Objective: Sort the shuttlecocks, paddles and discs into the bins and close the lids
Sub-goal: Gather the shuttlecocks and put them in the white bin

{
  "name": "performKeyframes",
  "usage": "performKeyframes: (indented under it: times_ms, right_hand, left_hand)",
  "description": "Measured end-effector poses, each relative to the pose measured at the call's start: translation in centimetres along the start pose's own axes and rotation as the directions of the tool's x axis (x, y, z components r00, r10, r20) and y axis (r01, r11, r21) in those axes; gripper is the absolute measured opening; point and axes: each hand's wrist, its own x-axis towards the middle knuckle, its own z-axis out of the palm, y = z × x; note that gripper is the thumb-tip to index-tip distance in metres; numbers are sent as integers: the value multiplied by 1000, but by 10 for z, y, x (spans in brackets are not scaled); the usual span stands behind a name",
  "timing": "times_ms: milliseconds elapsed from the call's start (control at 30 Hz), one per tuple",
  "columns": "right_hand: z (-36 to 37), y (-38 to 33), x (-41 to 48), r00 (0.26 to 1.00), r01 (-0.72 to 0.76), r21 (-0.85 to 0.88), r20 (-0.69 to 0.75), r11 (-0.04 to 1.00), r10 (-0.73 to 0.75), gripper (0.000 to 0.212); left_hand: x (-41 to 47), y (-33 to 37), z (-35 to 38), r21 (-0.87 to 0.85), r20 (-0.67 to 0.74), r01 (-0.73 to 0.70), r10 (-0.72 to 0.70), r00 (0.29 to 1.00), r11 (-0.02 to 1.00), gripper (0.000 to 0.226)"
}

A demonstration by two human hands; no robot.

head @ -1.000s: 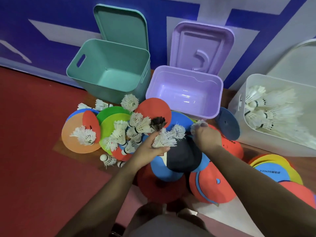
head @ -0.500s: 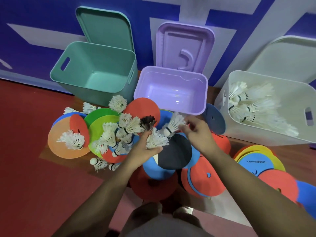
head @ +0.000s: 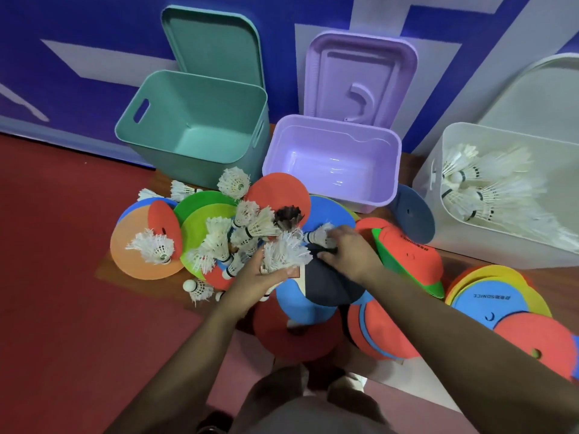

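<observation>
My left hand (head: 261,277) is shut on a white shuttlecock (head: 286,253) over the middle of the pile. My right hand (head: 351,253) grips another white shuttlecock (head: 319,234) just to the right of it. Under both hands lies a dark paddle (head: 329,286) on coloured discs (head: 332,211). Several loose shuttlecocks (head: 238,233) lie to the left, one black (head: 288,216). The teal bin (head: 194,133) and purple bin (head: 332,161) stand open with nothing inside. The white bin (head: 445,195) at right holds several shuttlecocks.
Each bin's lid leans upright against the blue-and-white wall behind it: teal lid (head: 213,45), purple lid (head: 360,76), white lid (head: 539,92). More discs (head: 495,302) are stacked at the right. An orange disc (head: 138,261) carries one shuttlecock. Red floor (head: 62,277) lies to the left.
My right hand has lowered a little and closed more firmly on its shuttlecock. My left hand keeps its shuttlecock in about the same spot. The view has shifted slightly.
</observation>
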Motion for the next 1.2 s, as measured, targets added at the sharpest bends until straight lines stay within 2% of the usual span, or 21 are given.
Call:
performKeyframes:
  times_ms: [67,133,233,333,433,500,600,667,767,833,900,967,1033,1200]
  right_hand:
    - [13,4,6,997,67,-136,-15,988,-69,28]
    - [14,4,11,989,87,-111,-108,990,-99,25]
    - [-2,-3,5,945,76,125,-327,989,-31,23]
    - [-21,-17,-3,912,109,350,-407,930,46,20]
    - [-33,-44,-18,949,201,428,-308,881,-67,18]
    - [-31,-62,-28,971,231,390,-146,892,-188,17]
    - [-23,-84,-37,952,254,396,55,882,-300,22]
    - [-23,-96,-37,952,248,449,52,859,-302,35]
    - [-26,-106,-23,975,211,497,-165,842,-147,34]
    - [-21,-100,-4,969,168,367,-234,915,-84,19]
    - [-9,-92,11,992,91,89,-95,992,-82,44]
    - [8,-86,21,1000,11,-131,27,991,-8,63]
    - [24,-83,28,999,-34,-212,32,977,42,63]
    - [39,-73,25,994,-80,-208,-95,975,61,25]
  left_hand:
    - [-5,-3,-4,-19,-5,8,-9,1000,1000,47]
    - [-7,-6,-6,-36,-18,11,-12,1000,999,48]
    - [-10,-8,-14,-46,-53,-5,2,999,999,52]
    - [-12,-9,-18,-12,-49,-22,21,999,1000,57]
    - [-13,-10,-19,14,-19,-48,49,999,999,58]
    - [-14,-7,-18,44,10,-88,87,996,995,63]
    - [-15,-7,-20,58,57,-125,122,991,990,77]
    - [-18,-11,-27,32,54,-63,61,997,997,79]
    - [-21,-23,-39,-106,-24,-12,9,1000,994,67]
    - [-22,-29,-48,-161,-87,9,-23,996,987,67]
    - [-23,-34,-56,-162,-111,8,-26,994,987,58]
    - [-22,-39,-63,-168,-119,23,-44,992,986,54]
    - [-20,-43,-67,-147,-112,22,-39,993,989,59]
    - [-14,-44,-70,-108,-108,30,-42,993,994,70]
